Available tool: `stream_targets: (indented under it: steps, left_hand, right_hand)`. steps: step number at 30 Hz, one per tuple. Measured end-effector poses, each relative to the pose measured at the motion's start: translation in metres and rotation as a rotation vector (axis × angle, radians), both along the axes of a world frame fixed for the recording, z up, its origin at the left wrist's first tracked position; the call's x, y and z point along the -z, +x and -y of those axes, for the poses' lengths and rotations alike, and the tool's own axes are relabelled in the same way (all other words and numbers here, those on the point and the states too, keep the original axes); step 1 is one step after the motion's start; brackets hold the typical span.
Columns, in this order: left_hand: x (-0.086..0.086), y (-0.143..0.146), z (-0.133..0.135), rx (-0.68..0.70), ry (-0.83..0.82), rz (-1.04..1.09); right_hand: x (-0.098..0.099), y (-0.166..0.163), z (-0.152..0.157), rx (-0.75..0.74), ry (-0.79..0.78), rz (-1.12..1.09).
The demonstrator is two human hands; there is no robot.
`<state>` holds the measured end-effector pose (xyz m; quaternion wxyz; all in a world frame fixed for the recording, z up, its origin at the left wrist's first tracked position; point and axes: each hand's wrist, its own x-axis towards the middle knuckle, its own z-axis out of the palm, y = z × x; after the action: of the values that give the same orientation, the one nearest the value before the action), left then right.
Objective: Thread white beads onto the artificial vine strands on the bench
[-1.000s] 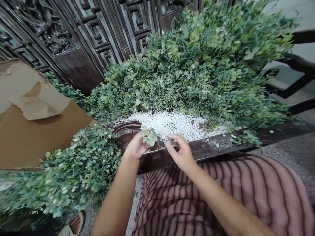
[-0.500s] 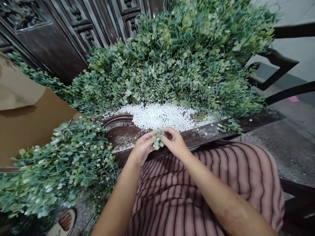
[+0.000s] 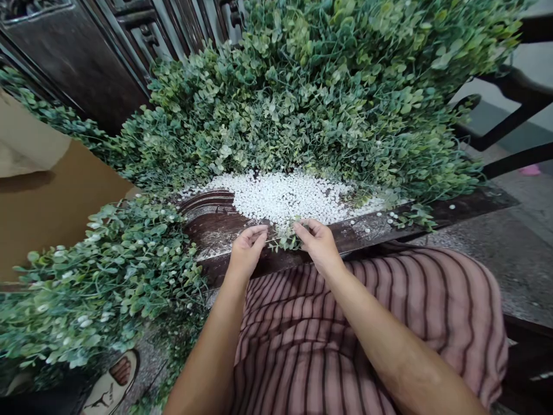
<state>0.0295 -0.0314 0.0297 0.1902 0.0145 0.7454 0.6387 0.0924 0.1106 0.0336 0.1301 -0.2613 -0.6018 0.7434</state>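
Just over the front edge of the dark wooden seat, my right hand [image 3: 318, 242] pinches a small green leafy sprig [image 3: 285, 239], whose leaves spread to the left of the fingers. My left hand [image 3: 247, 249] is a short way to the left of the sprig, thumb and fingertips pressed together. Whatever sits between those fingertips is too small to make out. Right behind both hands lies a heap of small white beads [image 3: 287, 199] on the wooden seat [image 3: 220, 233].
A thick pile of artificial greenery [image 3: 311, 109] covers the back of the seat. More greenery with white beads on it [image 3: 125, 276] hangs at the left, beside a cardboard box [image 3: 78, 202]. A striped garment [image 3: 367, 323] covers my lap. A sandalled foot [image 3: 118, 374] shows at lower left.
My hands have moved apart; earlier both met at the sprig. The left hand has come off it, and the sprig stays with the right. The view has shifted slightly.
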Motion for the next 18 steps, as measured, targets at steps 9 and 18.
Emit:
stream_targets:
  steps: [9, 18]
  left_hand:
    - [0.014, -0.033, -0.013, 0.196, -0.801, -0.587]
    - [0.008, -0.025, -0.028, 0.294, -0.807, -0.582]
  right_hand:
    - [0.008, 0.004, -0.004, 0.003, -0.067, 0.026]
    - [0.014, 0.002, -0.010, -0.023, -0.192, -0.045]
